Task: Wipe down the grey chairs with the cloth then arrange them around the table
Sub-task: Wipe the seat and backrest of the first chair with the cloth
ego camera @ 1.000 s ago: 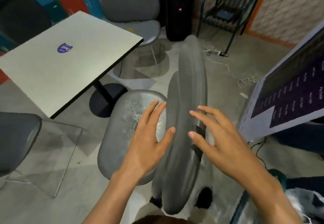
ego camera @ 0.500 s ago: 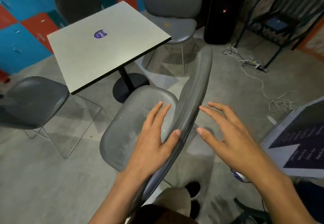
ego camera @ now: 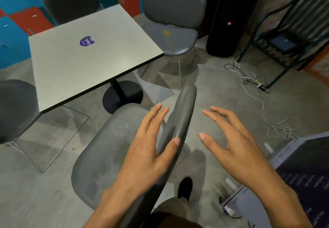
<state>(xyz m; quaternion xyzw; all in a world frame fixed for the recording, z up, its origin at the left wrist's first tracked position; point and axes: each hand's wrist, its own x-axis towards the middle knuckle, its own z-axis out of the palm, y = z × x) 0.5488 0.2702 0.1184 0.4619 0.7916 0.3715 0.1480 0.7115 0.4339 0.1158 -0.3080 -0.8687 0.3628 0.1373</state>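
A: Left hand (ego camera: 149, 149)?
B: Fingers straight, thumb across the backrest (ego camera: 179, 119) of the chair (ego camera: 106, 149) near the table (ego camera: 85, 63).
A: Right hand (ego camera: 236, 147)?
B: Spread, holding nothing, beside the backrest.

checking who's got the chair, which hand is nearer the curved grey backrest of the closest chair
Left. The left hand lies over the curved grey backrest, thumb on its edge, fingers reaching to the seat side. The right hand hovers open beside it, apart.

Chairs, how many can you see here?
4. One chair under the left hand, one beyond the table's right side, one at far left, one dark one behind. More may be hidden.
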